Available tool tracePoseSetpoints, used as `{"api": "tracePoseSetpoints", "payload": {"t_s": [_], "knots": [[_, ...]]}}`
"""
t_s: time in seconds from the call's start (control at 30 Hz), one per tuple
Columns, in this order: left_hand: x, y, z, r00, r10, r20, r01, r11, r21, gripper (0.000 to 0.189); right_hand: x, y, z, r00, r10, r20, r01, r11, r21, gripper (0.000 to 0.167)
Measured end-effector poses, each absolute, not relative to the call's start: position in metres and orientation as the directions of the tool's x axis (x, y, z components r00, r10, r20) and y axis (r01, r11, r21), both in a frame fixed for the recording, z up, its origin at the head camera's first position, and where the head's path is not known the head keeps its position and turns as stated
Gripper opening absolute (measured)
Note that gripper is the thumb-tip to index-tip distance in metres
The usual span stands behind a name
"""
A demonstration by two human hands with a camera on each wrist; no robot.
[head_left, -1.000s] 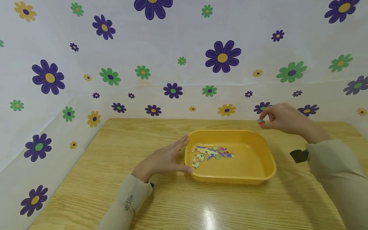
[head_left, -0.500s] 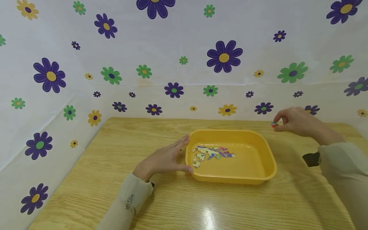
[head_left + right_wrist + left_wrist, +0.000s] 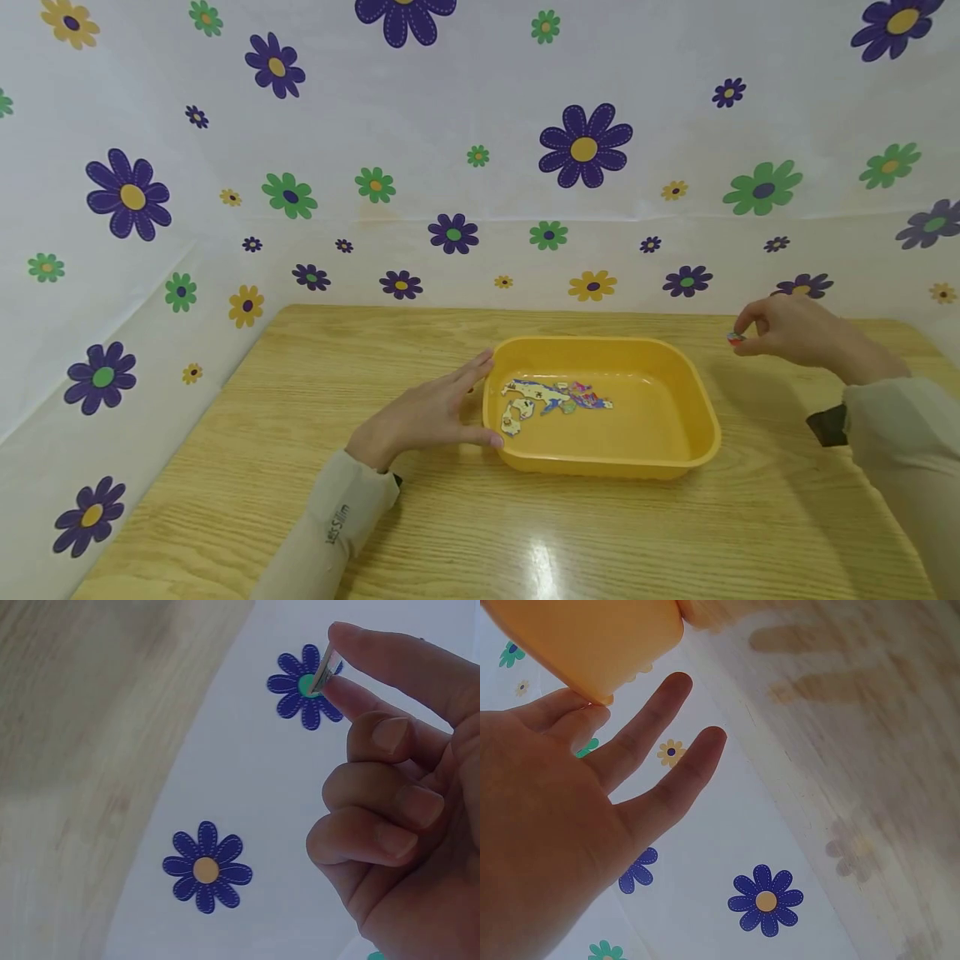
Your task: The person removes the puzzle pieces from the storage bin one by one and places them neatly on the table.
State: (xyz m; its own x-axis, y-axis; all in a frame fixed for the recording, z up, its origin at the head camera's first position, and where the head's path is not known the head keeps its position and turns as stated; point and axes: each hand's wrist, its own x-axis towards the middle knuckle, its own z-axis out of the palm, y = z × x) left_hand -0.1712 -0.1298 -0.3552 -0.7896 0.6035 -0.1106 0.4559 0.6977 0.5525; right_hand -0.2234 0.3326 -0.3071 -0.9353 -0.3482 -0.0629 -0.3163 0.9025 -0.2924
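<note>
A yellow plastic tub (image 3: 600,467) stands on the wooden table. My left hand (image 3: 423,421) spans its left end with fairly straight fingers, thumb near the front corner and fingertips by the back corner. In the left wrist view, two fingers of the left hand (image 3: 592,795) stretch free of the tub wall (image 3: 607,637). Several flat, irregular printed puzzle pieces (image 3: 536,393) lie at the left inside the tub. Right of the tub, above the table, my right hand (image 3: 798,333) pinches a small thin puzzle piece (image 3: 323,671) between thumb and index finger; its other fingers are curled.
The light wooden table (image 3: 300,358) extends around the tub on all sides. Behind it and to the left hangs a white sheet (image 3: 420,125) printed with purple, green and yellow flowers. A dark strap end (image 3: 828,425) sticks out at the right sleeve.
My right hand has moved right and slightly down, away from the tub's back right corner, with the puzzle piece still pinched. The left hand and the tub have stayed in place.
</note>
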Motion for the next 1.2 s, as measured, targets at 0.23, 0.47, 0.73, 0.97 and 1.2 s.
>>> {"api": "tracePoseSetpoints", "payload": {"t_s": [0.23, 0.47, 0.73, 0.97, 1.2], "knots": [[-0.172, -0.131, -0.356, -0.785, 0.611, -0.105, 0.466, 0.692, 0.551, 0.108, -0.222, 0.341, -0.317, -0.931, -0.361, -0.062, -0.331, 0.901, -0.28, 0.024], [-0.172, -0.13, -0.358, -0.789, 0.606, -0.102, 0.461, 0.694, 0.553, 0.109, -0.223, 0.352, -0.323, -0.927, -0.36, -0.11, -0.321, 0.909, -0.268, 0.021], [-0.173, -0.131, -0.359, -0.788, 0.607, -0.1, 0.464, 0.693, 0.552, 0.108, -0.223, 0.365, -0.332, -0.913, -0.393, -0.114, -0.37, 0.911, -0.181, 0.016], [-0.173, -0.131, -0.358, -0.788, 0.606, -0.106, 0.459, 0.694, 0.555, 0.109, -0.224, 0.37, -0.338, -0.911, -0.401, -0.094, -0.377, 0.904, -0.201, 0.013], [-0.173, -0.13, -0.359, -0.791, 0.603, -0.107, 0.455, 0.696, 0.556, 0.11, -0.224, 0.374, -0.339, -0.922, -0.367, -0.122, -0.337, 0.916, -0.217, 0.026]]}}
